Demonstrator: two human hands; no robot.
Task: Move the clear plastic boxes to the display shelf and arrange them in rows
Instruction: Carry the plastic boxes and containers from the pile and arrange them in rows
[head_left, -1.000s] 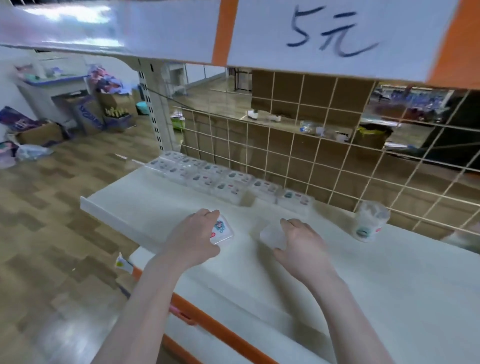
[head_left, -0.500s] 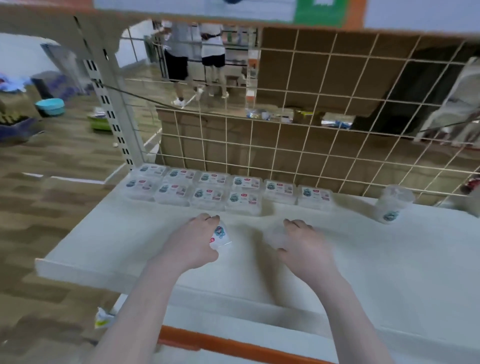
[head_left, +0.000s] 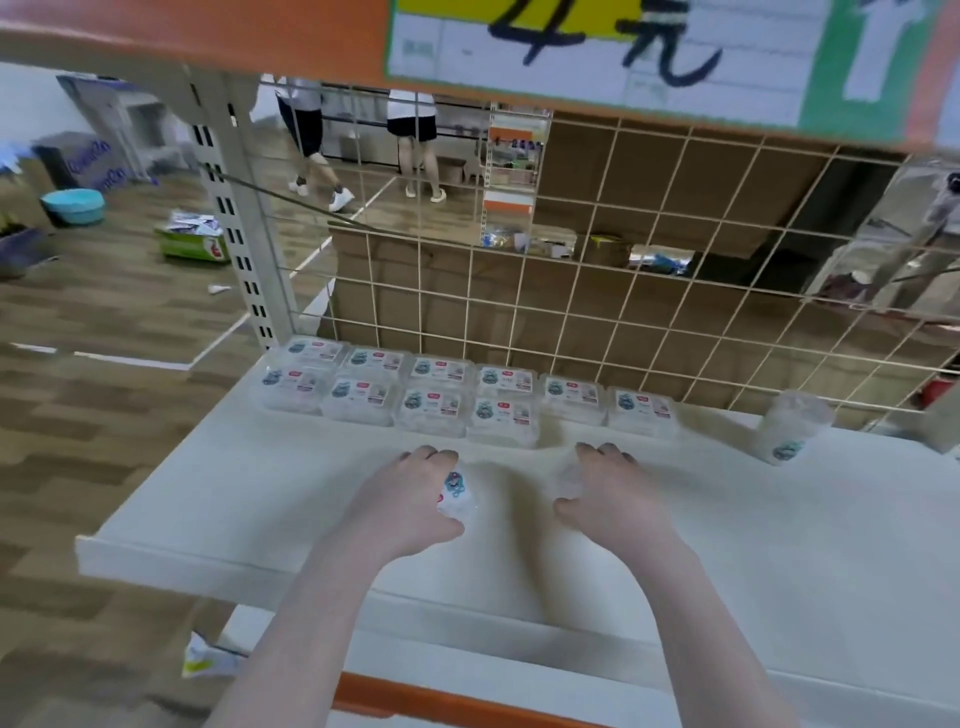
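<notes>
Two hands (head_left: 402, 501) (head_left: 618, 499), each gripping boxes (head_left: 457, 493)

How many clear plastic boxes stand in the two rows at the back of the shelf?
10. Back row along the wire grid holds six; front row holds four, at its left. Each hand, left hand and right hand, holds another, outside the rows.

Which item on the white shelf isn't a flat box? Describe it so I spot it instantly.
Find the white shelf below the wire grid. Follow the back row of flat clear boxes rightward. Past its end, apart from the rest, stands the clear plastic cup, upright, taller and round.
</notes>
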